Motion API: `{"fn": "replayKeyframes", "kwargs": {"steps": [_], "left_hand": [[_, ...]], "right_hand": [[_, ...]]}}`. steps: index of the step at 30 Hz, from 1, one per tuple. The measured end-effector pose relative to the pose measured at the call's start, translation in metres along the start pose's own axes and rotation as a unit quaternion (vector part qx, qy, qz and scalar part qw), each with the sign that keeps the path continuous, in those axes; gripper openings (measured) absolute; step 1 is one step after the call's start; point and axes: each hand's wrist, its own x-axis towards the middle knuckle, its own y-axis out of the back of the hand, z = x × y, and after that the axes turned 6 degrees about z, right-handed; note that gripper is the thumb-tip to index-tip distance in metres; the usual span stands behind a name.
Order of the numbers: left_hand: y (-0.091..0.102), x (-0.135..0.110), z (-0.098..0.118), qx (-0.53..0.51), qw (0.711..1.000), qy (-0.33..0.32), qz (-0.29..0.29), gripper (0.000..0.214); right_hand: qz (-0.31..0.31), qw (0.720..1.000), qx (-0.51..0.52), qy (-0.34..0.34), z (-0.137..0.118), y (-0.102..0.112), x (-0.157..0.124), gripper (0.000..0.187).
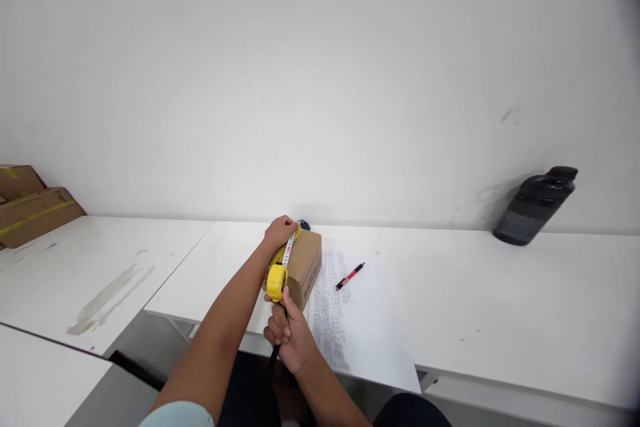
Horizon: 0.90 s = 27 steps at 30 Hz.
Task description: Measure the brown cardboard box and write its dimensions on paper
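A small brown cardboard box (306, 265) sits near the front edge of a white table (490, 307). A tape measure's white blade (289, 252) runs along the box's top edge. My left hand (279, 230) is closed on the far end of the tape at the box's back corner. The yellow tape measure case (276, 281) is at the box's near corner, where my right hand (290, 337) grips it from below, fingers curled, with a black strap hanging beneath.
A sheet of paper with dense writing (345, 320) lies beside the box, a red and black pen (350, 276) on it. A dark bottle (535, 207) leans against the wall at right. Cardboard boxes (30, 210) are stacked on the table at far left.
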Motion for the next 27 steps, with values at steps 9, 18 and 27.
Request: {"fn": "replayKeyframes", "kwargs": {"steps": [9,18,27], "left_hand": [[-0.001,0.002,0.001,-0.02,1.0,0.012,-0.009,0.029],[-0.003,0.002,-0.002,-0.033,0.999,0.016,-0.008,0.03],[-0.004,0.004,-0.004,-0.036,0.999,0.014,-0.008,0.03]], "right_hand": [[0.029,0.999,0.017,-0.011,0.032,0.027,-0.013,0.061],[0.05,0.997,0.054,-0.032,0.038,0.049,-0.002,0.055],[-0.101,0.993,0.043,-0.053,0.032,0.051,-0.012,0.069]]}}
